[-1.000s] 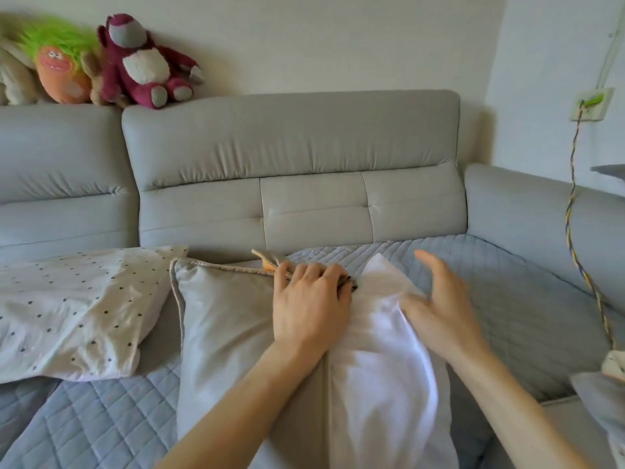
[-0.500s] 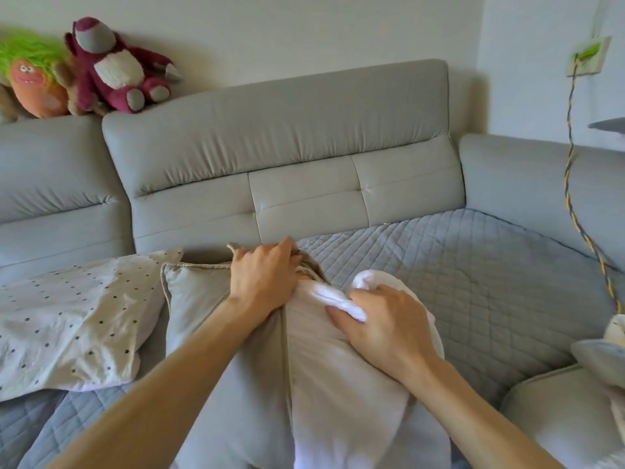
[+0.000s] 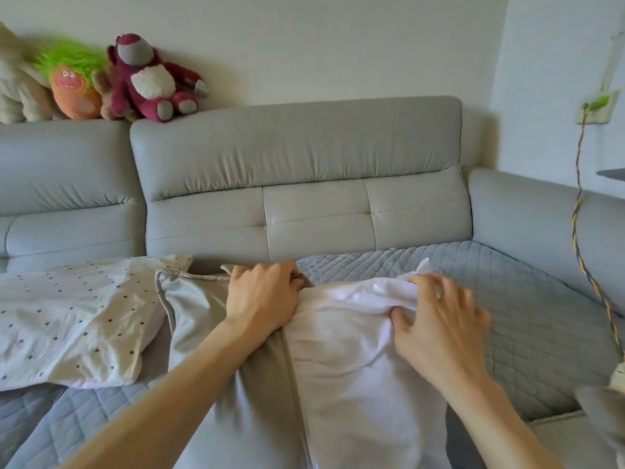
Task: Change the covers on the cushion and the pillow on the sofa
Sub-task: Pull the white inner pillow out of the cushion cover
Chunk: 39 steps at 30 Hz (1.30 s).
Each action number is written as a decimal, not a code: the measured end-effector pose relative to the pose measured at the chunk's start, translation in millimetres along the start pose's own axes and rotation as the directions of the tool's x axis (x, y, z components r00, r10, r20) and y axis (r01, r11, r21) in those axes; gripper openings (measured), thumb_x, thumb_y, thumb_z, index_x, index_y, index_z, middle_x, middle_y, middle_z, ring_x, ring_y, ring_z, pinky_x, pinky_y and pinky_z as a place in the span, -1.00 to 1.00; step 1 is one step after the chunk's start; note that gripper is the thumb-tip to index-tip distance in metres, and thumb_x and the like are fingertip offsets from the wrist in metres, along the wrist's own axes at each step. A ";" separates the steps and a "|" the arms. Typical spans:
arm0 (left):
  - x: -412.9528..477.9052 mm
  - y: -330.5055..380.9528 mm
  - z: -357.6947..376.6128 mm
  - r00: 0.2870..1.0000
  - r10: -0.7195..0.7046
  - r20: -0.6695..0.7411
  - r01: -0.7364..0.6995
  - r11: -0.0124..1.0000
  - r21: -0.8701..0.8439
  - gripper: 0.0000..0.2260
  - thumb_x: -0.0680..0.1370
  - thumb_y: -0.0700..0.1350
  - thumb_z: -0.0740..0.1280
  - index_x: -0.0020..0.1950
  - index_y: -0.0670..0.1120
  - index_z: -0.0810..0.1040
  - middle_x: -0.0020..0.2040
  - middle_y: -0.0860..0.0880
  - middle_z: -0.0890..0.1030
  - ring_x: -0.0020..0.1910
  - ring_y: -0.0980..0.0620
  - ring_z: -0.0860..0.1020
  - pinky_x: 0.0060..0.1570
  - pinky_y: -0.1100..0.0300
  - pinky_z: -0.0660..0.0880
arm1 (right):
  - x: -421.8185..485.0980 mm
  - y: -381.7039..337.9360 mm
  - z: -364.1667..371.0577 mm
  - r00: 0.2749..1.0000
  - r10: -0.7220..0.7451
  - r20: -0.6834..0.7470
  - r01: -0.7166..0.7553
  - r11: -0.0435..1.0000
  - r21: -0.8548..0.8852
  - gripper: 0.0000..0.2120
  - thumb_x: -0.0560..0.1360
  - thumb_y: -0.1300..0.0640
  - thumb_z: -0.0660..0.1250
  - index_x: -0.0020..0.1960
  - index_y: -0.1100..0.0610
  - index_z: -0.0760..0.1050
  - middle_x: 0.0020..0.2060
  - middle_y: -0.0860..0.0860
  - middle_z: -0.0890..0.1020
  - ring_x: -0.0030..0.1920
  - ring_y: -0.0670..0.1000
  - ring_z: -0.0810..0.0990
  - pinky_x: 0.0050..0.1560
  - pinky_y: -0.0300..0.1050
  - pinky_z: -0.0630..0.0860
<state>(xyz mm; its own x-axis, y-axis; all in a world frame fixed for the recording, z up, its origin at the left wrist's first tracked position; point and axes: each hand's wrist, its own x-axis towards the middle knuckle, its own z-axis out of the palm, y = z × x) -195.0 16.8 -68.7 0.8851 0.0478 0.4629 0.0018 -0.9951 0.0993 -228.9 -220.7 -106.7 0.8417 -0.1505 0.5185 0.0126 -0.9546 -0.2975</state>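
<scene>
A white cushion insert lies on the sofa seat, its left half inside a grey satin cover with corded edging. My left hand grips the open edge of the cover at its far corner. My right hand grips a bunched fold of the white insert near its far right corner. To the left lies a pillow in a cream, dark-dotted cover.
The grey sofa backrest stands behind, an armrest at the right. A quilted blue-grey mat covers the seat. Plush toys sit on the backrest at left. A braided cable hangs from a wall socket at right.
My right hand went from open beside the insert to gripping its far edge, then shifted right with the bunched fabric. My left hand slid along the cover's opening and keeps its grip.
</scene>
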 end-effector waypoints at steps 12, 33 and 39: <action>-15.2 -29.3 4.0 1.000 0.005 0.015 -0.005 1.000 -0.028 -0.77 0.61 0.14 0.17 0.09 0.10 0.55 0.04 0.05 0.67 0.06 -0.05 0.60 0.08 0.06 0.32 | -12.3 -92.0 25.9 0.888 -0.413 0.201 0.411 0.910 0.051 -0.33 0.39 -0.57 -0.18 -0.03 -0.08 0.42 0.01 -0.04 0.66 0.13 0.03 0.55 0.15 0.07 0.28; -47.1 -69.2 4.3 0.985 -0.154 -0.073 0.115 0.917 -0.382 -0.86 0.55 0.12 0.35 0.01 0.12 0.65 -0.13 0.09 0.69 -0.03 -0.02 0.61 -0.09 0.15 0.40 | -21.4 -42.1 21.9 0.824 -0.374 -0.424 0.506 0.823 0.257 -0.51 0.50 -0.28 0.25 -0.38 -0.04 0.11 -0.59 -0.02 0.38 -0.50 0.13 0.44 -0.37 -0.06 0.37; -52.7 -60.1 4.4 0.984 -0.123 -0.130 0.068 0.929 -0.363 -0.87 0.57 0.10 0.34 0.00 0.11 0.64 -0.10 0.11 0.69 -0.07 0.03 0.60 0.07 0.11 0.33 | -10.8 -23.5 33.0 0.849 -0.316 -0.422 0.447 0.856 0.259 -0.48 0.53 -0.28 0.21 -0.43 0.00 0.15 -0.58 0.00 0.40 -0.48 0.16 0.46 -0.36 -0.13 0.21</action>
<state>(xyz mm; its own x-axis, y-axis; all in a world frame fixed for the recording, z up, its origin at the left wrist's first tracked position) -239.7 73.7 -103.0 0.8099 0.1808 0.5580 -0.1068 -0.8899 0.4434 -220.5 -188.2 -131.9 0.4831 0.0657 0.8731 0.5270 -0.8181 -0.2300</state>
